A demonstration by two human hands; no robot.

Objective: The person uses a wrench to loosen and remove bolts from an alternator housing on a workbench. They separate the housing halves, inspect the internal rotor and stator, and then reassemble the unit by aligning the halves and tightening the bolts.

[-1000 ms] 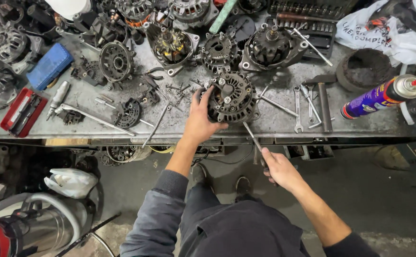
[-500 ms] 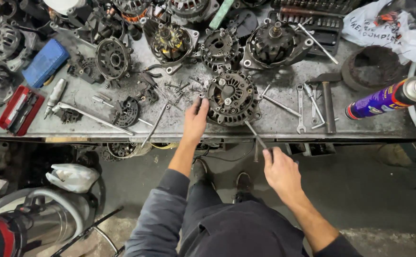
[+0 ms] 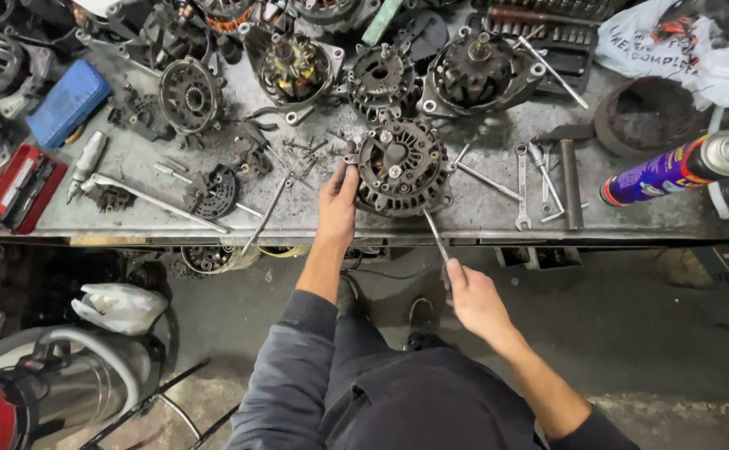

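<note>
Two bare hands are at work on one dark alternator housing [image 3: 404, 169], which sits near the front edge of the grey metal workbench [image 3: 481, 218], roughly at its centre. The left hand [image 3: 337, 204] lies against the housing's left side, fingers extended and pressed to the casing; it steadies the part and is not closed around anything. The right hand [image 3: 471, 296] is below the bench edge, closed around the handle of a slim screwdriver [image 3: 436, 237] whose shaft runs up and to the left, the tip meeting the lower right rim of the housing. Whether the tip is seated in a seam or on a fastener cannot be told.

Judged step: prying or loosening at the housing rim, with the part braced — work under way, casing still assembled. The next move would call for firm counter-pressure from the left hand and a controlled push along the shaft, since a slip would send the tip toward the bracing fingers.

Surroundings: several other alternator bodies [image 3: 477, 75] stand along the back of the bench; spanners [image 3: 522, 187] lie just right of the housing; a purple spray can [image 3: 677, 169] lies on its side further right; a red case [image 3: 21, 187] and a blue box [image 3: 66, 102] sit at the left end.
</note>
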